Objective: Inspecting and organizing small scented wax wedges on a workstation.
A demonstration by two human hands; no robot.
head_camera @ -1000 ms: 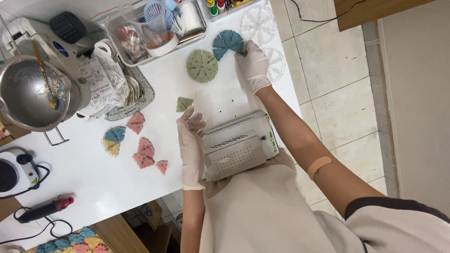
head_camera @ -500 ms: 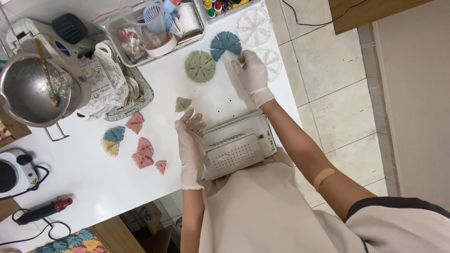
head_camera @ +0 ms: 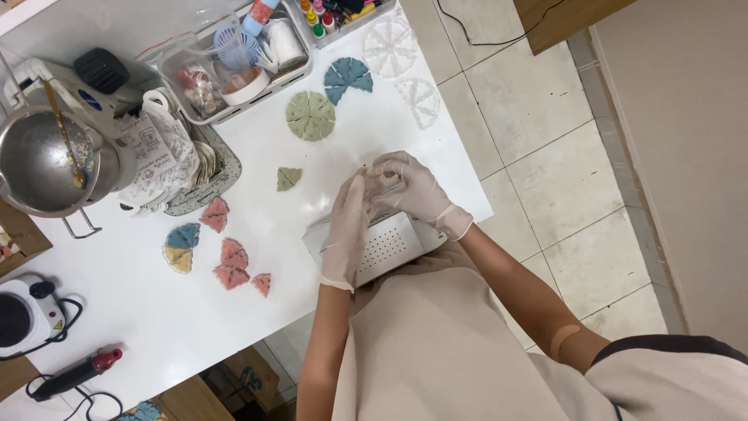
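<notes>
Both gloved hands, left hand (head_camera: 348,231) and right hand (head_camera: 407,189), meet with fingers curled over one white perforated box (head_camera: 374,248), any grasp hidden.

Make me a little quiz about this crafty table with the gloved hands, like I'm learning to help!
1. True or false: both hands wear pale gloves.
2. Which colour is the full round disc of wedges by the clear tub? A) green B) red C) black
3. Fill in: the left hand and right hand meet above a white perforated ____.

Key: 1 true. 2 A, the green disc beside the tub. 3 box.
</notes>
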